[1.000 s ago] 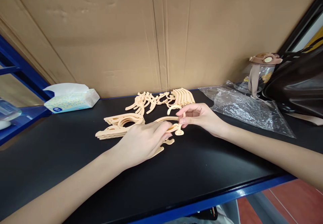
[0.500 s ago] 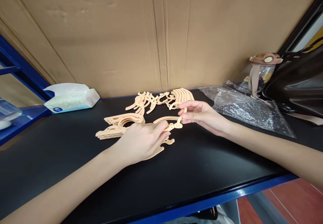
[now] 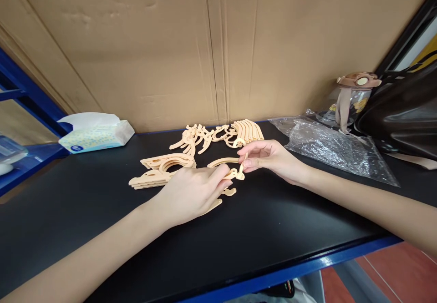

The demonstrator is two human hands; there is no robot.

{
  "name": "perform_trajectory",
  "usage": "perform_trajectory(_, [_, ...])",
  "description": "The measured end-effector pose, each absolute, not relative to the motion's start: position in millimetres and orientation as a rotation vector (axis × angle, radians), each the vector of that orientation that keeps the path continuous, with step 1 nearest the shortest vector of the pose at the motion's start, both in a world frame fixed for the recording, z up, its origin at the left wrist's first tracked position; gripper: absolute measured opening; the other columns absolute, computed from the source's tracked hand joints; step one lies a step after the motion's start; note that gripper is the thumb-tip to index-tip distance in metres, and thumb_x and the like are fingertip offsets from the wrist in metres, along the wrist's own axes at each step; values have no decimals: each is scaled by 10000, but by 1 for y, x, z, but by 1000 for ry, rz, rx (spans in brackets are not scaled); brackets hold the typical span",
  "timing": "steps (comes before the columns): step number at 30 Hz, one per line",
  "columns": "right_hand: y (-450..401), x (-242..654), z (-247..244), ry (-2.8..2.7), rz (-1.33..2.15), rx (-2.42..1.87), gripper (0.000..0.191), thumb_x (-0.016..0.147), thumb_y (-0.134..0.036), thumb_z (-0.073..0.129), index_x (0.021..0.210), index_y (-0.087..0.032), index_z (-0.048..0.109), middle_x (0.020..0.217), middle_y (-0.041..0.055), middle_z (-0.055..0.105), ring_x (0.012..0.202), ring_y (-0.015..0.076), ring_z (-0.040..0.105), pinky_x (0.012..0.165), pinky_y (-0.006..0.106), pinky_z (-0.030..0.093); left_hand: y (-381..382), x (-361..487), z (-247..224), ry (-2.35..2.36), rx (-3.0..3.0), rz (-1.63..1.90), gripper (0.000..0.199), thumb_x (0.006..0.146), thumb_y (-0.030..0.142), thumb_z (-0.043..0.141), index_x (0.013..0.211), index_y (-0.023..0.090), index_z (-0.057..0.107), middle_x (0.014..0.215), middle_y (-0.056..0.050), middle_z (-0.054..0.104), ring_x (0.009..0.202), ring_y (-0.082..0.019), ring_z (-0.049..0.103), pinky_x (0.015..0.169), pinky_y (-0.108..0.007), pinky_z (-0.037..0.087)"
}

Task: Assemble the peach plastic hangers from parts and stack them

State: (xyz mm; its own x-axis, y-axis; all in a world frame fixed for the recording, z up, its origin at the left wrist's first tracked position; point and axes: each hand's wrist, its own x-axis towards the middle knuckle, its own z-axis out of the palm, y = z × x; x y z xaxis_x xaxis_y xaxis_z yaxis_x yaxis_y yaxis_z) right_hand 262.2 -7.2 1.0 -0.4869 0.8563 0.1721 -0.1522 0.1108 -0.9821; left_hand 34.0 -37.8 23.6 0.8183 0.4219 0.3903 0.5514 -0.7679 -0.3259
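Cream hook piece (image 3: 242, 169): head view, I see right hand (image 3: 269, 159) pinching it, left hand (image 3: 196, 193) pinching a flat piece (image 3: 232, 174) by its foot; can't tell if joined. Stack (image 3: 146, 181) left of left hand, curved pieces (image 3: 248, 130) beyond both, untouched. Hook slim, curved, roughly upright, between the hands

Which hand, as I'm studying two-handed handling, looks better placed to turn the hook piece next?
Probably the right hand: it pinches the hook piece between thumb and fingers. The left hand holds another cream piece near the hook piece's lower end, so seems better suited to steadying.
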Motion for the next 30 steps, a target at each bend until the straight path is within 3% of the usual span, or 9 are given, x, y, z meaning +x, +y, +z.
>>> perform_trajectory(12, [-7, 263, 4, -1497, 1537, -742, 192, 712, -241, 758, 891, -208, 697, 901, -4, 691, 770, 95, 670, 761, 252, 574, -39, 33, 24, -780, -2665, -349, 245, 994, 241, 265, 849, 171, 449, 578, 38, 553, 458, -129, 549, 450, -246, 298])
perform_trajectory(16, [-6, 262, 2, -1579, 1485, -789, 200, 727, -281, 746, 905, -195, 715, 809, 8, 705, 752, 113, 670, 759, 279, 566, -38, 33, 23, -772, -2627, -363, 250, 992, 237, 270, 850, 169, 464, 567, 37, 554, 449, -133, 550, 440, -250, 287])
perform_trajectory(22, [-5, 264, 6, -1758, 1288, -831, 173, 735, -304, 729, 852, -177, 725, 747, -6, 680, 619, 82, 609, 663, 245, 526, -34, 31, 19, -757, -2576, -345, 218, 981, 230, 311, 865, 168, 485, 571, 39, 575, 462, -130, 572, 433, -248, 275])
perform_trajectory(30, [-2, 266, 4, -2058, 923, -882, 152, 804, -332, 660, 825, -188, 704, 765, 12, 626, 660, 116, 564, 631, 264, 460, -37, 33, 20, -653, -2502, -335, 229, 988, 227, 307, 831, 165, 461, 596, 24, 565, 477, -135, 566, 424, -256, 280])
